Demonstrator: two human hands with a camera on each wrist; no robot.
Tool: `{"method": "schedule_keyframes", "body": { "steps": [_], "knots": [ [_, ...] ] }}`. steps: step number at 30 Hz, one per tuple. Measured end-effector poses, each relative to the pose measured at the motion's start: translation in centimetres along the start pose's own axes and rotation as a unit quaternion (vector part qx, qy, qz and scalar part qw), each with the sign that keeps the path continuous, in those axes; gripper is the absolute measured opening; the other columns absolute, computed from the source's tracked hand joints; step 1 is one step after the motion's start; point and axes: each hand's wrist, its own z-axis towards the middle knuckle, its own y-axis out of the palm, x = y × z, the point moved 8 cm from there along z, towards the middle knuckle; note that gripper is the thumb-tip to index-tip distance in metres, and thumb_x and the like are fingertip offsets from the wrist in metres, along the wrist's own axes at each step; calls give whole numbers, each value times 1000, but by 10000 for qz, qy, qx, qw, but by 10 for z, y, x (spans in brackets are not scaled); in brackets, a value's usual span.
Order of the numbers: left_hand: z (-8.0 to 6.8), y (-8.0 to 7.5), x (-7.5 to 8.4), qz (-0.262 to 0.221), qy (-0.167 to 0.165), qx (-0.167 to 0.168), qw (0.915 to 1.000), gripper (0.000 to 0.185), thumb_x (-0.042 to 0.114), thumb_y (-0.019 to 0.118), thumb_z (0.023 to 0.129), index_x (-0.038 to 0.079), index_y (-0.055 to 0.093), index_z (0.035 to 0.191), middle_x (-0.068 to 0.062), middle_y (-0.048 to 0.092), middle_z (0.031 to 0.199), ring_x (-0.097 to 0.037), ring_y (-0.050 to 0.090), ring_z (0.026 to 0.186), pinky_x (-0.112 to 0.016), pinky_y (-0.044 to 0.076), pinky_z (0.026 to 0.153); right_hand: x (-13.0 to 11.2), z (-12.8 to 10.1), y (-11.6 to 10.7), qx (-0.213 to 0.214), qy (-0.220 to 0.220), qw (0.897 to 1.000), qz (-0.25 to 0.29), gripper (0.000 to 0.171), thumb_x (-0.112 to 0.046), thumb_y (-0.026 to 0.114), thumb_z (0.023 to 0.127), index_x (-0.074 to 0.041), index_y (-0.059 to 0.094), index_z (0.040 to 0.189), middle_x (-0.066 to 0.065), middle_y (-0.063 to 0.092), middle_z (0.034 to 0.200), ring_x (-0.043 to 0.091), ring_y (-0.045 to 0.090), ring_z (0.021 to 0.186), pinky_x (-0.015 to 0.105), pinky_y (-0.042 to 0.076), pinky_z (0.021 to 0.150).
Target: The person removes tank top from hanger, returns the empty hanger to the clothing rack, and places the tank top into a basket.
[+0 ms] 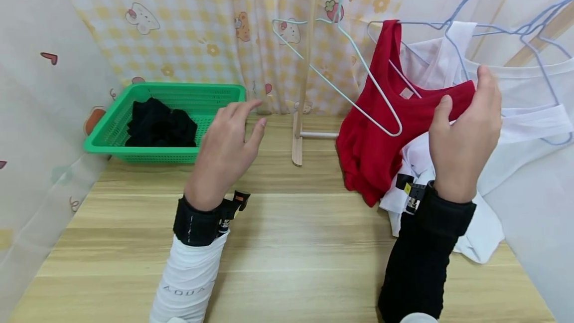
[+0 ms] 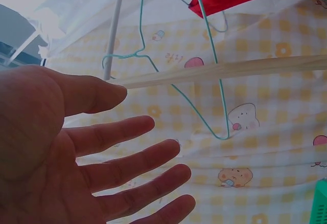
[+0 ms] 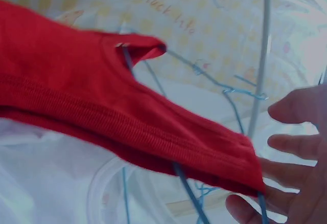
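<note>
- Hanging crookedly on a thin wire hanger, the red top is drooping in soft ribbed knit, one strap up at the hook, its bulk sagging toward the table, a small pale label showing inside the neckline.
- Pinching the red top's edge, the right hand is gripping the cloth between thumb and curled fingers; the right wrist view is showing the ribbed hem running to the fingertips.
- Hovering over the wooden table, the left hand is spreading its fingers loosely and holding nothing.
- Lying behind the red top, white garments are hanging on pale blue wire hangers.
- Sitting at the table's far left, a green plastic mesh basket is holding crumpled black cloth.
- Showing along the white left sleeve, the letters "AQUA" are reading faintly.
- Hanging behind, a yellow checked curtain is showing cartoon prints.
</note>
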Motion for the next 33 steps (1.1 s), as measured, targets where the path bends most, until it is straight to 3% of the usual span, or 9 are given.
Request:
{"method": "schedule_keyframes", "body": {
  "steps": [5,10,20,26,33],
  "knots": [
    [2,3,-3,28,-84,-61,9999,44,25,60,112,7,60,153,-17,61,152,-38,54,142,-61,54,105,19,5,7,100,560,9981,-216,51,-40,58,110,-21,58,157,4,65,154,19,62,142,34,46,120],
    [1,3,-3,-2,-61,-39,10000,43,25,60,112,6,61,151,-17,62,152,-37,54,141,-60,53,106,23,8,7,496,400,9979,112,39,-34,59,112,-16,72,143,5,74,141,16,70,133,24,50,113],
    [-1,2,-5,-13,-62,-10,10000,44,26,59,113,5,61,151,-17,61,152,-37,53,144,-59,50,112,23,9,-5,1271,333,9876,855,29,-23,62,109,-15,79,131,1,79,129,12,74,120,18,53,107],
    [-2,1,-7,-19,-107,-26,9999,43,26,59,113,6,61,152,-16,61,152,-37,51,146,-59,49,113,23,5,-24,1231,496,9886,709,30,-28,63,109,-19,78,133,0,79,130,9,73,115,17,54,104],
    [-4,-2,-7,-73,-85,-15,9999,43,25,59,113,6,61,151,-17,61,151,-38,52,145,-59,50,112,29,0,-41,883,909,9919,104,32,-34,61,109,-24,78,134,-2,78,133,-12,54,98,15,53,102]
  ]
}}
